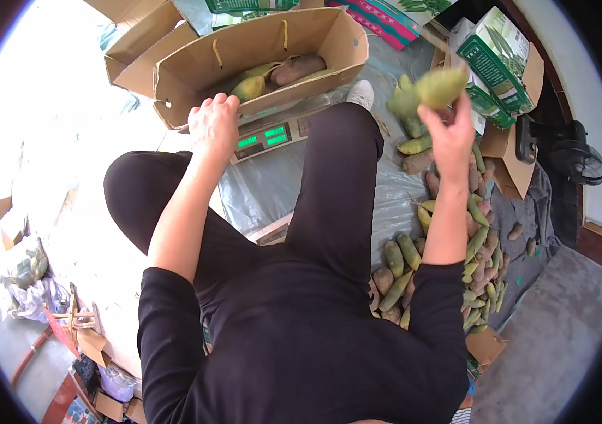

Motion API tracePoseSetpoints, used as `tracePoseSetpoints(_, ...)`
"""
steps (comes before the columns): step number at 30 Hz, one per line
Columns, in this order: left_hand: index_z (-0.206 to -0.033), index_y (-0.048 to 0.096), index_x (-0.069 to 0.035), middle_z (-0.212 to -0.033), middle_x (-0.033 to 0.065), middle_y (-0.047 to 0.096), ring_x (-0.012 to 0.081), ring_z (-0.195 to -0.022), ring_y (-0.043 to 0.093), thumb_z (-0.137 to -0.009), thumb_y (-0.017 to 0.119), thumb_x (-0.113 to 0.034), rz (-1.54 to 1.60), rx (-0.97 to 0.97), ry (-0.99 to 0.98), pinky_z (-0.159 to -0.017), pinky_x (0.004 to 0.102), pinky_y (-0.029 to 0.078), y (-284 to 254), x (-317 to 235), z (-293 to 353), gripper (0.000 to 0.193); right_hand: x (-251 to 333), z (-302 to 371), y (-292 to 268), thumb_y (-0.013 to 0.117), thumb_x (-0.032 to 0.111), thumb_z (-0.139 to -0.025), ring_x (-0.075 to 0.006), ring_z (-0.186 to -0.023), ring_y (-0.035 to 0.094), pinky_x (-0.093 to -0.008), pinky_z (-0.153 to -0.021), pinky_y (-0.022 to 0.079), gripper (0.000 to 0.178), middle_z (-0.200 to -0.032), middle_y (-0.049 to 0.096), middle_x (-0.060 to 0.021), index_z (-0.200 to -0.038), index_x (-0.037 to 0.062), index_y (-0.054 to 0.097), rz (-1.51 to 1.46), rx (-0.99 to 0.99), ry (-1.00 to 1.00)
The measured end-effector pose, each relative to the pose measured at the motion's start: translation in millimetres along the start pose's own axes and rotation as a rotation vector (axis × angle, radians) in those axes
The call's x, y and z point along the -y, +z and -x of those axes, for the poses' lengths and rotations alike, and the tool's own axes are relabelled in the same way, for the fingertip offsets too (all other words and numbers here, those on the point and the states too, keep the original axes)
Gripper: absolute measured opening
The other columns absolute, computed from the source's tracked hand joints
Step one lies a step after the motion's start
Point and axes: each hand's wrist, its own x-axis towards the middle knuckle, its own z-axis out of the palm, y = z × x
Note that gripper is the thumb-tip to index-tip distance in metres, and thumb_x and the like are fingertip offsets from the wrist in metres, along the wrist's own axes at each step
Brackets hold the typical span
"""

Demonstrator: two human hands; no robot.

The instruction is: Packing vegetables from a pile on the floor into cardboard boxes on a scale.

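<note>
My left hand [214,127] rests on the near rim of an open cardboard box [255,48], its fingers curled over the edge. Inside the box lie green radishes [249,88] and a brownish-red one [299,69]. The box sits on an electronic scale [265,139] with lit green displays. My right hand [450,134] is raised to the right of the box, closed around a green radish [440,86] that is smeared by motion. Below that hand, a long pile of green and brownish-red radishes [481,244] spreads over the floor.
Green and white printed cartons [502,60] stand at the far right, near a black fan [577,159]. Another open carton [149,42] is at the far left of the box. Clear plastic sheeting [400,205] covers the floor. Plastic bags [36,297] lie at the left.
</note>
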Motion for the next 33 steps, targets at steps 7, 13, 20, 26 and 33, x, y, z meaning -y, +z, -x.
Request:
tracePoseSetpoints(7, -0.082, 0.059, -0.012, -0.084, 0.0034, 0.057, 0.0223, -0.088, 0.058, -0.077, 0.056, -0.008, -0.021, 0.023, 0.002, -0.073, 0.0373, 0.043, 1, 0, -2, 0.008, 79, -68, 76, 0.068, 0.008, -0.074, -0.0238, -0.097, 0.057, -0.0344, -0.085, 0.045, 0.045, -0.106, 0.059, -0.0105, -0.116, 0.0039, 0.054, 0.262, 0.143, -0.565)
tracePoseSetpoints(13, -0.083, 0.06, -0.013, -0.086, 0.0029, 0.058, 0.0225, -0.09, 0.059, -0.078, 0.058, -0.013, -0.013, 0.032, 0.022, -0.072, 0.0396, 0.044, -1, -1, -4, 0.005, 35, -59, 100, 0.069, 0.007, -0.072, -0.0242, -0.098, 0.056, -0.0329, -0.085, 0.044, 0.046, -0.106, 0.058, -0.0099, -0.116, 0.0064, 0.054, 0.584, 0.129, -0.527)
tracePoseSetpoints(20, -0.097, 0.06, -0.012, -0.097, 0.0059, 0.062, 0.0259, -0.094, 0.06, -0.077, 0.063, -0.018, -0.079, 0.062, 0.032, -0.076, 0.0409, 0.047, 0, -1, -9, 0.021, -135, 56, 16, 0.067, 0.015, -0.074, -0.0295, -0.089, 0.059, -0.0379, -0.077, 0.048, 0.03, -0.094, 0.062, -0.013, -0.102, 0.0057, 0.061, 0.4, -0.045, 0.031)
tracePoseSetpoints(26, -0.097, 0.059, -0.01, -0.094, 0.0074, 0.061, 0.0288, -0.09, 0.059, -0.078, 0.061, -0.015, -0.072, 0.053, 0.079, -0.074, 0.0426, 0.047, 11, 11, -10, 0.02, -226, 253, -21, 0.062, 0.017, -0.077, -0.0317, -0.092, 0.059, -0.0401, -0.079, 0.048, 0.027, -0.096, 0.062, -0.0162, -0.101, 0.0055, 0.063, 0.66, 0.207, 0.677)
tracePoseSetpoints(33, -0.094, 0.059, -0.006, -0.09, 0.0104, 0.06, 0.0315, -0.085, 0.06, -0.079, 0.06, -0.015, 0.021, -0.011, 0.145, -0.069, 0.0425, 0.046, 19, 19, -9, 0.017, -235, 385, -57, 0.059, 0.023, -0.077, -0.0357, -0.098, 0.057, -0.0423, -0.084, 0.047, 0.031, -0.1, 0.062, -0.0179, -0.104, 0.0082, 0.061, 0.794, 0.247, 0.991)
